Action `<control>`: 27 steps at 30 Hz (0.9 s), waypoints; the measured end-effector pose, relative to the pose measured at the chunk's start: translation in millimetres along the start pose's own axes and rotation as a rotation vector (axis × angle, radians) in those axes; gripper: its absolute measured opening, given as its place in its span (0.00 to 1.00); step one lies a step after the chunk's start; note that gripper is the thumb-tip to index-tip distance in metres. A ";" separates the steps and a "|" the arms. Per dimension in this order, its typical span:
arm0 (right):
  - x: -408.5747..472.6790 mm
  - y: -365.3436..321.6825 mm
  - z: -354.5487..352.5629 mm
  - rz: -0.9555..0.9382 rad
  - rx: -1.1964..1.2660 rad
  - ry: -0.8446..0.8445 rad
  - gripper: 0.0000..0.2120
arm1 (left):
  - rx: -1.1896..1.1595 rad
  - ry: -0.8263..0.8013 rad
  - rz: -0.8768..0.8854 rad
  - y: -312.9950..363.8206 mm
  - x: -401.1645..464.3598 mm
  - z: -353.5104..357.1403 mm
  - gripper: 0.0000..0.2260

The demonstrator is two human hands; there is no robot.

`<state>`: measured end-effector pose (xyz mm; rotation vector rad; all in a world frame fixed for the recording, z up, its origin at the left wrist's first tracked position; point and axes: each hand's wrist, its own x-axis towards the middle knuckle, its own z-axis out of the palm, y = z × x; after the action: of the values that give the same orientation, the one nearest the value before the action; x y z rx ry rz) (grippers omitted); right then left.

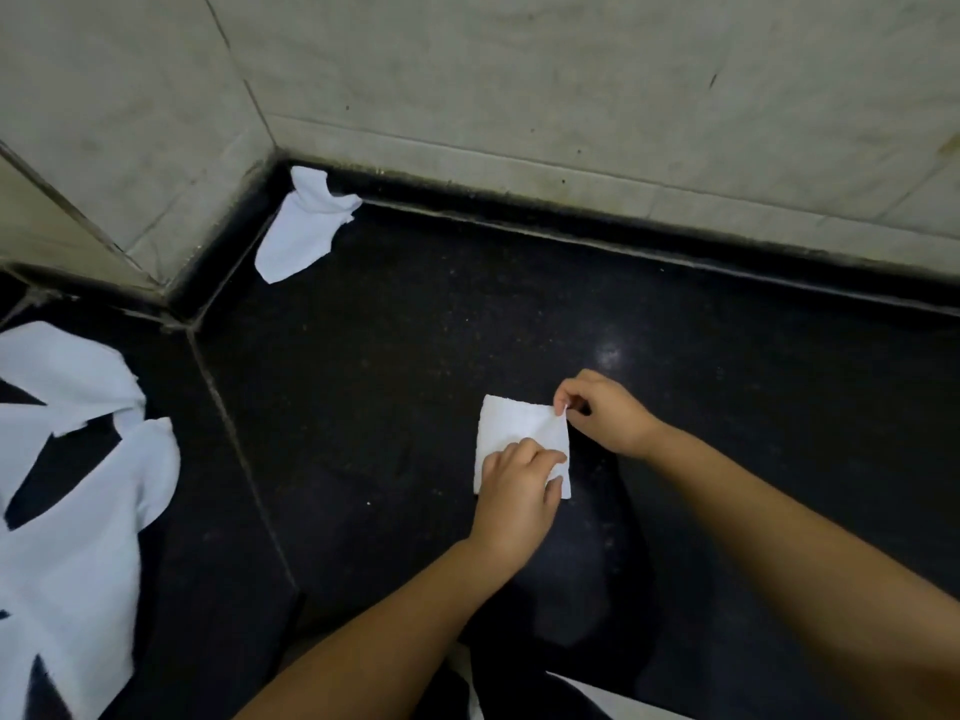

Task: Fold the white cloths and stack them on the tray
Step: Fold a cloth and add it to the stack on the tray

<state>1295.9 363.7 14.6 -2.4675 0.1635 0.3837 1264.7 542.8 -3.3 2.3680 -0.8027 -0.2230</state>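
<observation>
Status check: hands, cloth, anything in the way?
Left hand pressing small white cloth flat on dark floor. Right hand pinching its far right corner. No tray in view; nothing obstructing.

White cloth; black speckled floor; grey wall.

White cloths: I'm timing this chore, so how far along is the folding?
Done: no finished stack or tray can be made out. In hand: a small folded cloth on the dark floor, left hand pressing it, right hand pinching its far corner. Left: a crumpled cloth in the corner and loose cloths at left.
</observation>
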 end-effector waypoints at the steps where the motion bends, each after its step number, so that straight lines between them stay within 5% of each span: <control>1: -2.4 2.0 3.8 -0.006 -0.007 0.005 0.09 | 0.034 -0.023 0.024 -1.6 0.6 4.1 0.11; 6: -5.9 8.0 19.1 0.009 -0.060 0.066 0.11 | 0.076 -0.217 0.054 -7.8 3.1 10.4 0.17; 9: -7.0 5.1 16.7 0.067 0.034 0.159 0.14 | -0.045 -0.141 0.070 -10.7 3.1 -3.9 0.16; 11: -9.0 1.6 11.2 0.199 0.138 0.238 0.11 | -0.117 0.022 -0.071 -21.3 7.9 -18.4 0.13; 14: -11.5 -2.3 17.0 0.402 0.173 0.135 0.09 | -0.150 0.151 -0.384 -45.8 20.5 -36.6 0.13; 19: -12.4 -23.1 43.7 0.523 0.032 0.065 0.22 | 0.020 -0.181 -0.291 -53.0 48.3 -39.2 0.21; 27: -15.1 -21.3 46.4 0.504 -0.049 0.182 0.14 | 0.245 -0.243 -0.330 -70.7 74.2 -43.8 0.10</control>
<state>1275.1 409.2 -3.8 -2.4858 0.8704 0.3718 1373.9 564.6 -8.8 2.7366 -0.5674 -0.5883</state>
